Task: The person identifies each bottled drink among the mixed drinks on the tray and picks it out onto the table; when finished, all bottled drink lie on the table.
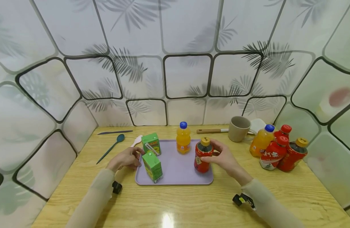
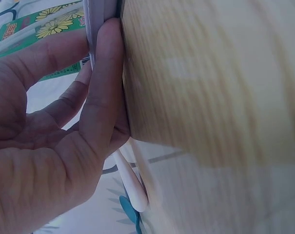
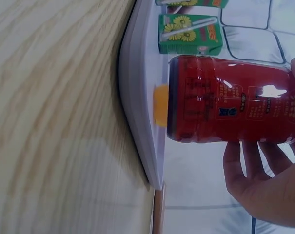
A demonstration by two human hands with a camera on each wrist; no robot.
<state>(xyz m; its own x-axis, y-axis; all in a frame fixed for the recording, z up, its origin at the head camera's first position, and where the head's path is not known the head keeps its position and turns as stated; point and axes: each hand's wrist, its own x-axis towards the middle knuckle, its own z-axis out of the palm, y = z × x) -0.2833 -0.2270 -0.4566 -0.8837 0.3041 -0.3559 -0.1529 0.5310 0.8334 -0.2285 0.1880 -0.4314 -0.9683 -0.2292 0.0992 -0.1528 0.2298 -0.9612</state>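
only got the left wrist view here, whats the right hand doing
Observer: The right hand holds a red bottle with a yellow cap.
Operator: is it down on the tray
Observer: It looks raised over it; the right wrist view shows part of an orange bottle below its base.
Operator: any more bottles about
Observer: Yes, four more bottles are grouped on the table, to the right of the right hand.
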